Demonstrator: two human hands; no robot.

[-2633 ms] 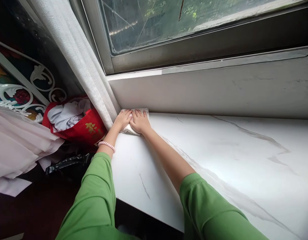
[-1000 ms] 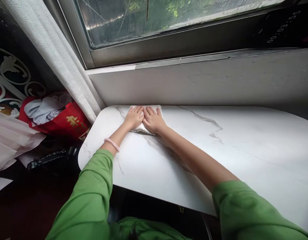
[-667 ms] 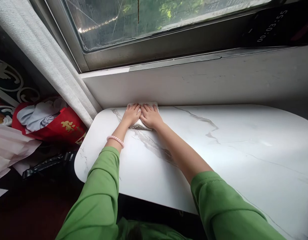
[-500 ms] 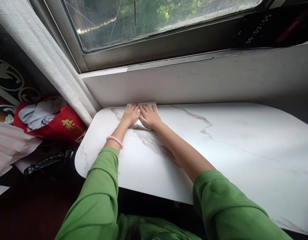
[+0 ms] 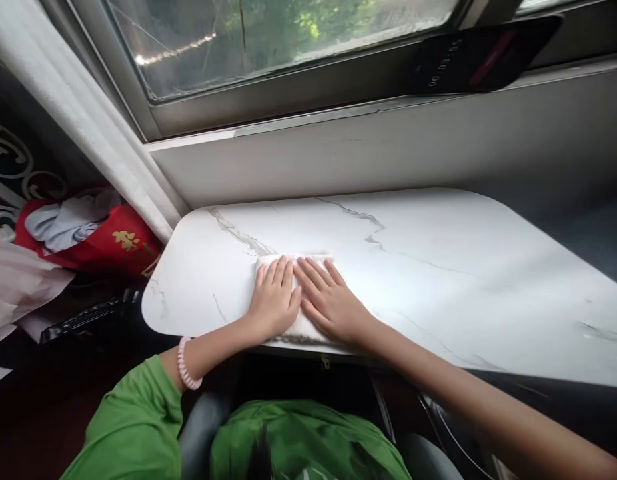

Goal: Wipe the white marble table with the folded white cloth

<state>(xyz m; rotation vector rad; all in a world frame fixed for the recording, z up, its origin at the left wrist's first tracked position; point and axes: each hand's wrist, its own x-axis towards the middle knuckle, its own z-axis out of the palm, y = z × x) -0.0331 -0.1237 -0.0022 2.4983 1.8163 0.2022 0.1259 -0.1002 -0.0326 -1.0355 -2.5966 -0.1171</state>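
White cloth (image 5: pixel 302 330) lies flat on the counter (image 5: pixel 438 233), right by its front edge, under left hand (image 5: pixel 272 303) and right hand (image 5: pixel 335 308). Fingers (image 5: pixel 272 272) extended, palms down, not gripping. Step looks like pressing cloth to surface; next shift calls for even pressure, minding that edge. Red bag (image 5: pixel 131 250), left of counter, holds bunched pale fabric (image 5: pixel 68 223).

Red bag (image 5: pixel 105 243), curtain (image 5: pixel 81 110), window (image 5: pixel 283 40), probably a phone (image 5: pixel 488 59)

The left hand (image 5: pixel 273 301) and right hand (image 5: pixel 335 303) lie palm-down side by side, angled slightly inward.
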